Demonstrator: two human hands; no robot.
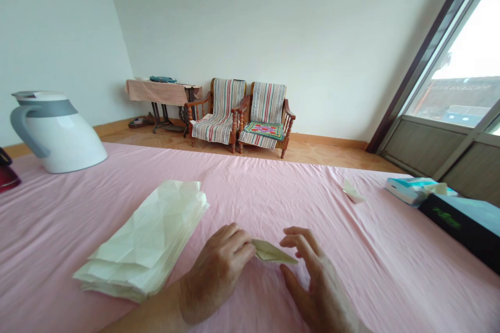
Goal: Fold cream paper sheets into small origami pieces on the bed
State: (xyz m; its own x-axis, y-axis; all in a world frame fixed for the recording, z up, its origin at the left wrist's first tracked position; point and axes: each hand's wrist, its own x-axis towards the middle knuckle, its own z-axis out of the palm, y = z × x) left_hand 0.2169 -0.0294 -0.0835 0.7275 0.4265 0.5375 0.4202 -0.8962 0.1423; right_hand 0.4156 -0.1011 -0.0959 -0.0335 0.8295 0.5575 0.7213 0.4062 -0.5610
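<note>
My left hand (222, 265) is closed on the left end of a small folded piece of paper (272, 251), pale yellow-green with a pointed right tip. Close to that tip, my right hand (312, 276) has its thumb and fingers apart and holds nothing. The paper lies low over the pink cloth (250, 192). Left of my hands rests a thick stack of creased, pale paper sheets (144, 234). Farther off to the right, a small folded paper piece (353, 192) lies on the cloth.
A white and grey jug (70, 135) stands at the left, beside a partly visible dark red object (8, 174). At the right are a blue and white tissue pack (410, 187) and a black box (453, 223). Two wooden armchairs (228, 109) stand beyond the table.
</note>
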